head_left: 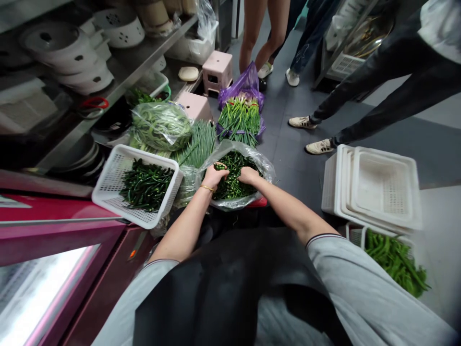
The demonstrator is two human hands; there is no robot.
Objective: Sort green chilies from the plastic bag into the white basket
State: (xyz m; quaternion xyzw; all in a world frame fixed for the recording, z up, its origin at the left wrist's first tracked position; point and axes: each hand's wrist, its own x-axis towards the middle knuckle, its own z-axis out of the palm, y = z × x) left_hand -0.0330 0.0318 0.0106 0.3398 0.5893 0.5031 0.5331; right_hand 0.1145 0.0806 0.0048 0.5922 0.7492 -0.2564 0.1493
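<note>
Both hands are over a clear plastic bag (268,168) full of thin green chili peppers (234,185). My left hand (213,178), with a gold bracelet at the wrist, is closed around a few green chilies (219,166). My right hand (249,176) is curled shut at the right side of the pile; whatever its fingers grip is hidden. Left of the bag, a white perforated basket (108,185) holds dark green chilies (147,185).
Beyond the bag lie scallions (240,117) in purple plastic (248,79) and bagged greens (162,126). Pink stools (217,72) stand behind. Stacked white baskets (382,185) and long green peppers (394,262) are at right. Other people's legs (360,96) stand nearby. A metal shelf (144,57) runs along the left.
</note>
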